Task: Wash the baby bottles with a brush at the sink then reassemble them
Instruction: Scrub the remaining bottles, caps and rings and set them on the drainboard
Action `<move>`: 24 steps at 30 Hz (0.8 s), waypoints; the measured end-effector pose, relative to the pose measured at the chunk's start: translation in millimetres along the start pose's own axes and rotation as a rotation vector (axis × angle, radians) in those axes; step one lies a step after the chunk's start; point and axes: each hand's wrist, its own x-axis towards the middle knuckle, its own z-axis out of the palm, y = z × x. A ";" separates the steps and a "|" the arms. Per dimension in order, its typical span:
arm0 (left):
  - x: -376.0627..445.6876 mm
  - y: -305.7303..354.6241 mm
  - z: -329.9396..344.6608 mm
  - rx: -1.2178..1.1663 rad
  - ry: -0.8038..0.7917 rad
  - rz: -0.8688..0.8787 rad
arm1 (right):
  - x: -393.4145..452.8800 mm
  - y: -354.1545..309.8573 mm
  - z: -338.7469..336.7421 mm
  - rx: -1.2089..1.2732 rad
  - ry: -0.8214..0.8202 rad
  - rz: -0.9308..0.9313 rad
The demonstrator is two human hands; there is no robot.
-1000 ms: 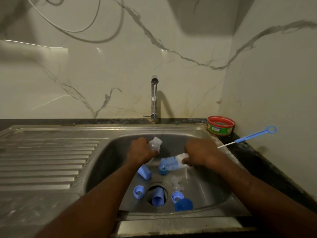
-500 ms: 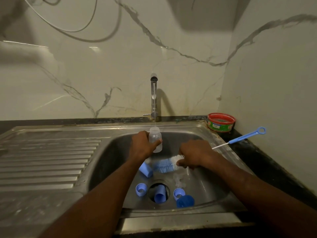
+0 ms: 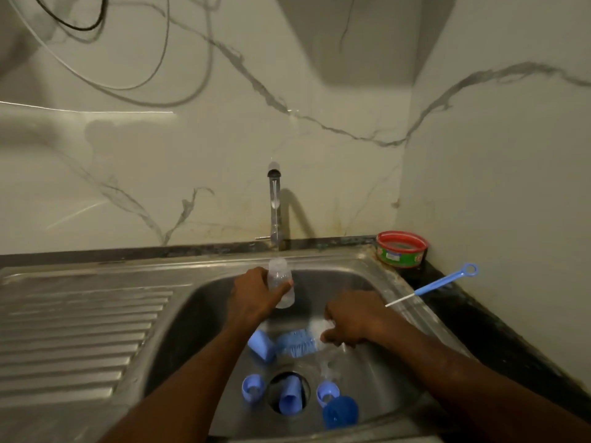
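The only label is on the red and green tub (image 3: pixel 402 250) at the back right, and its writing is too small to read.

On the left is the ridged metal draining board (image 3: pixel 80 330). Next comes the sink (image 3: pixel 377 276). The left hand (image 3: pixel 256 297) has its fingers curled round a clear baby bottle (image 3: pixel 280 284) and holds it upright, with its open top right under the tap (image 3: pixel 274 206). The bottle pokes up above the grip.

Lower down in the sink, a blue cap (image 3: pixel 260 344) lies on its side. A blue ring (image 3: pixel 253 387) sits beside the drain hole (image 3: pixel 289 393), and a blue tube-shaped piece (image 3: pixel 290 399) lies in the hole. The right hand (image 3: pixel 351 318) is curled round the handle end of a bottle brush (image 3: pixel 299 342). The blue bristles stick out to the left of the grip, close to the blue cap and below the bottle, not touching it. A clear teat (image 3: pixel 326 366) lies under that hand. Near it are another blue ring (image 3: pixel 327 391) and a dark blue cap (image 3: pixel 340 412).

On the dark desk (image 3: pixel 499 340) to the right lies a thin blue brush (image 3: pixel 438 284) with a ring at its end.
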 end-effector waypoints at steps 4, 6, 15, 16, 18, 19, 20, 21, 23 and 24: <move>-3.5 9.8 0.4 0.024 0.014 0.039 | -0.6 -2.3 2.0 0.014 -0.039 -0.025; -3.3 9.9 -0.4 0.035 0.026 0.045 | -1.1 -3.0 1.2 0.000 -0.053 -0.035; 1.8 -4.7 0.9 -0.001 0.011 0.014 | -2.9 -5.6 1.9 0.022 -0.082 -0.042; 2.1 -4.6 2.0 0.010 -0.005 0.009 | -3.4 -5.8 2.0 0.023 -0.088 -0.040; 5.8 -5.3 6.1 0.021 -0.042 0.021 | -3.1 -5.4 2.5 0.027 -0.096 -0.036; 6.8 -6.5 8.1 0.028 -0.060 0.028 | -2.3 -5.3 2.9 0.025 -0.102 -0.037; 7.2 -7.7 9.2 0.030 -0.072 0.030 | -1.4 -5.6 3.4 0.024 -0.106 -0.038; 6.7 -7.9 9.8 0.025 -0.075 0.029 | -0.8 -5.2 4.1 0.024 -0.107 -0.035; 5.2 -4.8 7.6 -0.011 -0.024 0.050 | -0.5 -6.1 4.9 0.020 -0.092 -0.027; 5.6 -0.6 4.5 -0.046 0.037 0.079 | -0.8 -7.1 4.8 0.019 -0.085 -0.024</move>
